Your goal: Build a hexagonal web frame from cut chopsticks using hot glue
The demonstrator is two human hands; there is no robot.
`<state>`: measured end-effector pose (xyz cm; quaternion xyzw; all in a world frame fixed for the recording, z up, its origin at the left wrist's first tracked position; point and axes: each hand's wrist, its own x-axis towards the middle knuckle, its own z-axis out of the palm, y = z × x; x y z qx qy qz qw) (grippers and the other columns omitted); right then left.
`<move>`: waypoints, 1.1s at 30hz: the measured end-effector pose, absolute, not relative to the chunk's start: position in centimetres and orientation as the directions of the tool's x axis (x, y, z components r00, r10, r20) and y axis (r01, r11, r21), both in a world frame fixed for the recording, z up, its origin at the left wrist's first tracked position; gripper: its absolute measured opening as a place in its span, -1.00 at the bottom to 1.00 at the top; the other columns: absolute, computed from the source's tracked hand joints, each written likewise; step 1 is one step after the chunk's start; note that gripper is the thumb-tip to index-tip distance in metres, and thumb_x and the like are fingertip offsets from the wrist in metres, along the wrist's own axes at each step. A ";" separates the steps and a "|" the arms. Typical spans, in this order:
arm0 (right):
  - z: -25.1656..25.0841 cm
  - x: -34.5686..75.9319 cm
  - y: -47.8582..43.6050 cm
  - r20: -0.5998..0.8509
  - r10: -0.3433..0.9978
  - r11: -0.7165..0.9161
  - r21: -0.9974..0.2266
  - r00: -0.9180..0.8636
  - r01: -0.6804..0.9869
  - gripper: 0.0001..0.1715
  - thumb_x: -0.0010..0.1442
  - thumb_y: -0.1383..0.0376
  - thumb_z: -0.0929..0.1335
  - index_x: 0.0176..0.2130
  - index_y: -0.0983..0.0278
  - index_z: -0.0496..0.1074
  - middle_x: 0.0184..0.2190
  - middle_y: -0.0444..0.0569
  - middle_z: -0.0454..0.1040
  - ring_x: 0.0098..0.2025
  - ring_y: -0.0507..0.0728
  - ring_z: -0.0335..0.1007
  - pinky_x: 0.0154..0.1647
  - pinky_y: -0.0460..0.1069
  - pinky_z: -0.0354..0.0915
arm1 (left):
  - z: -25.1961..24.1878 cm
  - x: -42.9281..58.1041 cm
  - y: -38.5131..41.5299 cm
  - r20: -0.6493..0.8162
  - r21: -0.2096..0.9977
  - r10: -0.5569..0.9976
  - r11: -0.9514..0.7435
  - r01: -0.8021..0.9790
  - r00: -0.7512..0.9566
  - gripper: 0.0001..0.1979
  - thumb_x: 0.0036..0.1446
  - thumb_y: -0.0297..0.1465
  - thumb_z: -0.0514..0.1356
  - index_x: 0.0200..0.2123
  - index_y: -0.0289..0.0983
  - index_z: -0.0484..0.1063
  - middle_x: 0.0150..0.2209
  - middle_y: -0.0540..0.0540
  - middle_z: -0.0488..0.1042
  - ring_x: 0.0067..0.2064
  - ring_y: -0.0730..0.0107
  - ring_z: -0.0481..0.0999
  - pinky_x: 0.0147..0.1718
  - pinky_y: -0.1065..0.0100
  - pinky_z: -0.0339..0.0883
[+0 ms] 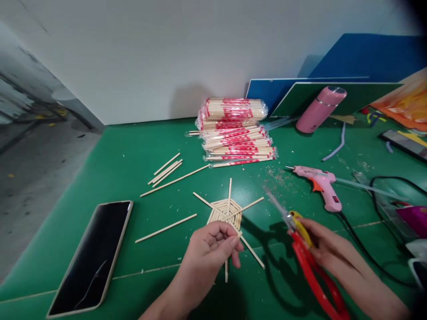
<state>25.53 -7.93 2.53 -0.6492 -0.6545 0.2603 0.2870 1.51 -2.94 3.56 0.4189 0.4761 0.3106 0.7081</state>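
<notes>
My left hand (213,249) is closed, thumb and forefinger pinching what looks like a short wooden stick piece (239,234); most of it is hidden by the fingers. Beneath and behind that hand lies a web-like frame of chopsticks (218,206), its long spokes crossing at the middle with shorter pieces laid in rings between them. To the right, my right hand (328,249) grips scissors (305,255) with red and yellow handles, held above the table. Their blades point up and away, slightly blurred, and touch nothing.
Loose chopsticks (167,228) and cut pieces (167,172) lie left of the frame. Wrapped chopstick packs (236,138) are stacked by the wall. A pink glue gun (320,182) with a cord, a pink flask (321,110) and a phone (91,258) rest on the green table (110,169).
</notes>
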 end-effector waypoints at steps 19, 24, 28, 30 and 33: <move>4.5 20.6 -7.6 -0.377 0.901 -0.072 -0.619 -0.215 0.782 -0.48 -0.15 0.23 0.40 -0.21 0.17 0.11 -0.48 -0.18 0.37 -0.54 0.03 0.31 -0.56 -0.11 0.31 | 2.7 0.7 -2.9 -0.373 0.698 0.870 0.492 -0.519 0.323 -0.90 -0.17 -0.46 0.30 -0.49 -0.32 0.46 -0.62 0.02 0.43 -0.60 0.56 0.38 -0.56 0.52 0.17; 4.6 20.3 -7.5 -0.400 0.891 -0.085 -0.612 -0.215 0.786 -0.47 -0.15 0.20 0.40 -0.19 0.18 0.11 -0.46 -0.16 0.36 -0.52 0.03 0.30 -0.55 -0.10 0.27 | 2.7 0.8 -3.0 -0.339 0.718 0.872 0.482 -0.502 0.354 -0.91 -0.15 -0.45 0.29 -0.48 -0.30 0.46 -0.62 0.03 0.42 -0.60 0.57 0.38 -0.55 0.52 0.15; 4.7 20.2 -7.5 -0.404 0.893 -0.097 -0.603 -0.198 0.792 -0.45 -0.17 0.21 0.40 -0.19 0.19 0.11 -0.42 -0.14 0.37 -0.45 0.05 0.32 -0.48 -0.09 0.26 | 2.6 0.9 -3.1 -0.352 0.728 0.865 0.493 -0.476 0.358 -0.88 -0.19 -0.44 0.32 -0.49 -0.31 0.46 -0.62 0.03 0.42 -0.63 0.57 0.35 -0.58 0.52 0.15; 4.7 20.0 -7.4 -0.426 0.884 -0.113 -0.594 -0.193 0.796 -0.43 -0.17 0.21 0.40 -0.19 0.19 0.11 -0.40 -0.13 0.36 -0.43 0.06 0.31 -0.47 -0.09 0.25 | 2.5 0.9 -3.1 -0.361 0.725 0.864 0.497 -0.477 0.351 -0.86 -0.22 -0.44 0.33 -0.50 -0.32 0.45 -0.63 0.02 0.43 -0.65 0.57 0.35 -0.60 0.52 0.13; 4.8 19.8 -7.2 -0.452 0.872 -0.126 -0.575 -0.185 0.809 -0.44 -0.17 0.21 0.39 -0.19 0.20 0.10 -0.40 -0.14 0.36 -0.44 0.05 0.30 -0.47 -0.09 0.23 | 2.4 0.8 -3.1 -0.365 0.708 0.870 0.491 -0.507 0.333 -0.86 -0.23 -0.44 0.33 -0.51 -0.32 0.45 -0.62 0.01 0.44 -0.65 0.58 0.34 -0.62 0.53 0.13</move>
